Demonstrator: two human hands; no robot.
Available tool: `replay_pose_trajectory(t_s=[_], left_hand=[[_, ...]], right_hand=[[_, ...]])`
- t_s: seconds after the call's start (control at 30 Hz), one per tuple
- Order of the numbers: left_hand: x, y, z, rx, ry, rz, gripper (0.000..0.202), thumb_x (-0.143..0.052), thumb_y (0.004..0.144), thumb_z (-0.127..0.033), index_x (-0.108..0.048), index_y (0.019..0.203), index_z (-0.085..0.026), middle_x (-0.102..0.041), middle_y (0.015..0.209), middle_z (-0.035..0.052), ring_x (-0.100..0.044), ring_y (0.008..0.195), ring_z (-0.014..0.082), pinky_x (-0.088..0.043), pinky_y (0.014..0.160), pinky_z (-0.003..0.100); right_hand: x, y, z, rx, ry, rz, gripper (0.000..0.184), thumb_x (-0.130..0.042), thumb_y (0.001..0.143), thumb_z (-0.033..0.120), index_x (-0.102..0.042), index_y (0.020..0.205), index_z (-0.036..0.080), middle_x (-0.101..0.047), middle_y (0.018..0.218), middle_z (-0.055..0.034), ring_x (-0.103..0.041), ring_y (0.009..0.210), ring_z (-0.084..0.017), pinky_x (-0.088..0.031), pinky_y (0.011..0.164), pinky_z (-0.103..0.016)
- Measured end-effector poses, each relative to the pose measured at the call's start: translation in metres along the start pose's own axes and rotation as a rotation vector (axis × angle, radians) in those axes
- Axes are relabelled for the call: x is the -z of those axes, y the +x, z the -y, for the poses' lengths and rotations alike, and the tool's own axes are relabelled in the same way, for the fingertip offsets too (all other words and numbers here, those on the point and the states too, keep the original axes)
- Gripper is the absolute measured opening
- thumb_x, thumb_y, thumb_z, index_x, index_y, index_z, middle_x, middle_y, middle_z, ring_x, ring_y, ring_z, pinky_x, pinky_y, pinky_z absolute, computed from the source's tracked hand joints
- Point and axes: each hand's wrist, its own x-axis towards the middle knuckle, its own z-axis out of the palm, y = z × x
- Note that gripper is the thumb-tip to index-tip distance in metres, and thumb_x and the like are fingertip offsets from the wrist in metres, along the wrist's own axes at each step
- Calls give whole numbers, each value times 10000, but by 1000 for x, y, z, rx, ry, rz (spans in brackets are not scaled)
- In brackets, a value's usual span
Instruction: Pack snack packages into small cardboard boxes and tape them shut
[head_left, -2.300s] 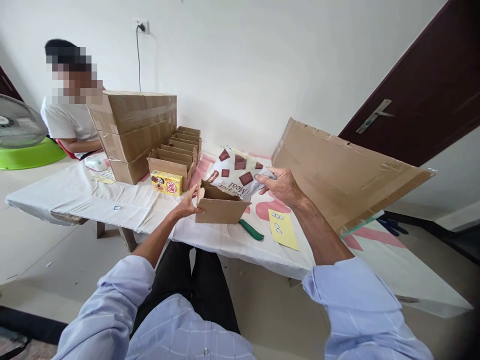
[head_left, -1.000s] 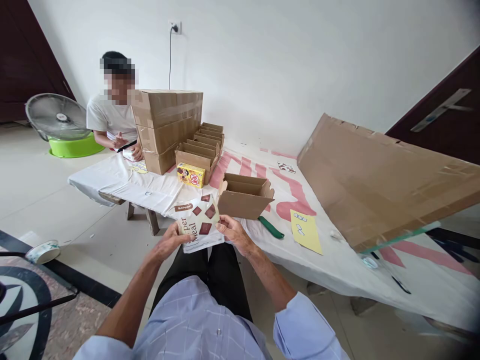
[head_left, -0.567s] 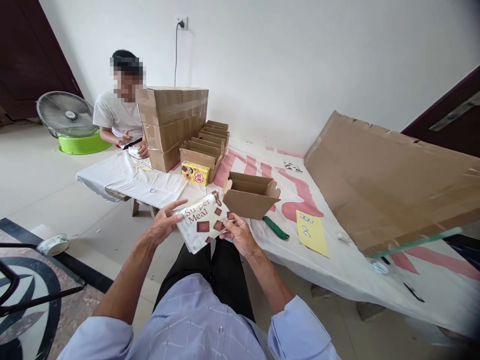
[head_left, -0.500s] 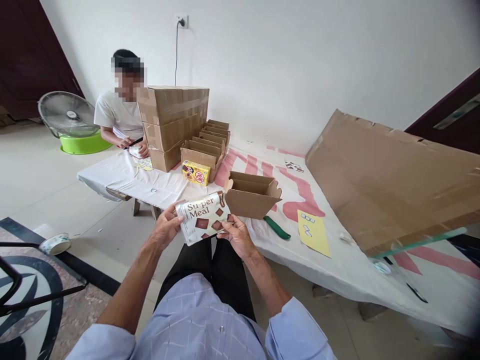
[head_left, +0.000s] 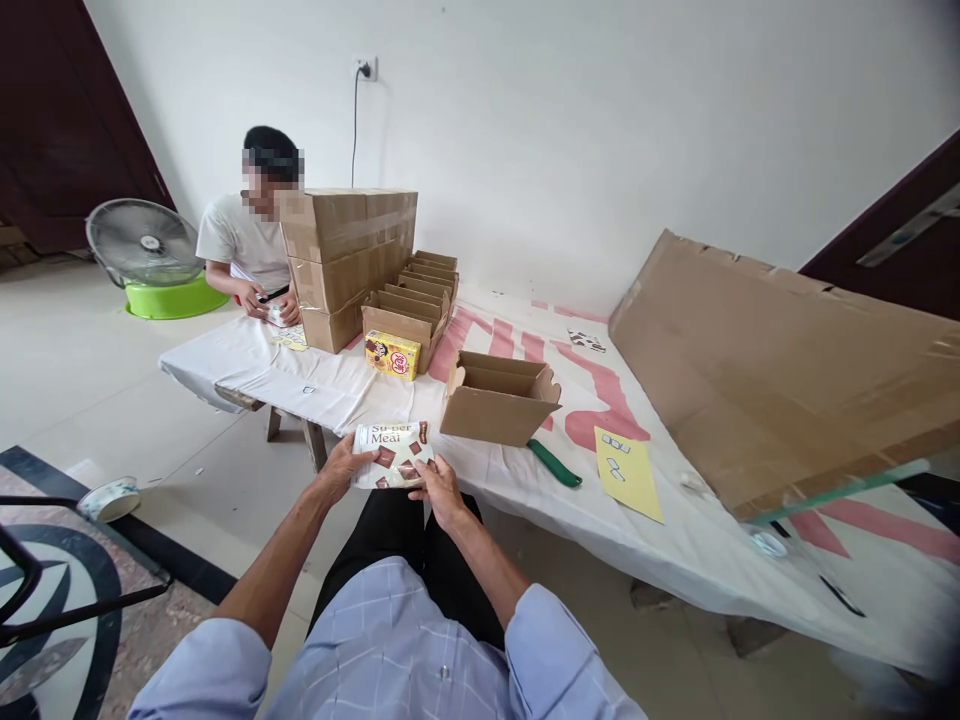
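Observation:
Between my hands, over my lap at the table's near edge, is a white snack pouch [head_left: 391, 456] printed "Super Meal" with brown squares. My left hand [head_left: 343, 468] grips its left side, thumb on the front. At the lower right corner, my right hand [head_left: 442, 490] pinches the pouch. Just beyond it stands an open cardboard box [head_left: 491, 408] with a divider inside. A green-handled tool [head_left: 553, 464], perhaps a folded knife, lies right of that box. Farther left, a yellow printed carton [head_left: 391, 356] leans against a row of open cardboard boxes [head_left: 401, 315].
Stacked taped cartons [head_left: 337, 265] stand at the back left, beside a seated co-worker [head_left: 244, 240] handling a small item. A yellow paper [head_left: 628, 473] lies right on the cloth-covered table [head_left: 525, 485]. A large cardboard sheet [head_left: 772, 370] leans at right. On the floor are a fan [head_left: 146, 243] and bowl [head_left: 110, 499].
The pouch has tilted back and come slightly lower, its top bending away from me. My right hand has shifted left and down with it. The camera view has tipped up a little.

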Motion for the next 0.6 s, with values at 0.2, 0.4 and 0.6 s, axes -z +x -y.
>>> replay_pose_trajectory(t_s=[0.2, 0.4, 0.6], left_hand=[[-7, 27, -71, -219, 91, 160, 1141, -995, 614, -282, -487, 1632, -196, -763, 1405, 154, -791, 1076, 316, -659, 782, 337], [-24, 41, -137, -583, 202, 148, 1123, -948, 750, -327, -403, 1730, -251, -665, 1572, 132, -691, 1360, 385, -675, 1025, 447], [-38, 38, -156, -759, 204, 85, 1045, -918, 815, -354, -410, 1722, -247, -646, 1592, 123, -653, 1414, 378, -644, 1112, 458]], right_hand=[[-22, 33, 70, 228, -62, -13, 474, -852, 818, 499, -649, 1178, 267, -805, 1048, -45, -790, 914, -240, -601, 496, -218], [-37, 38, 142, 560, -216, -3, 629, -733, 926, 505, -563, 1496, 300, -757, 1354, -90, -742, 1108, -278, -662, 686, -304], [-41, 37, 168, 694, -285, -55, 719, -686, 991, 522, -482, 1648, 315, -654, 1564, -111, -661, 1358, -337, -673, 938, -412]])
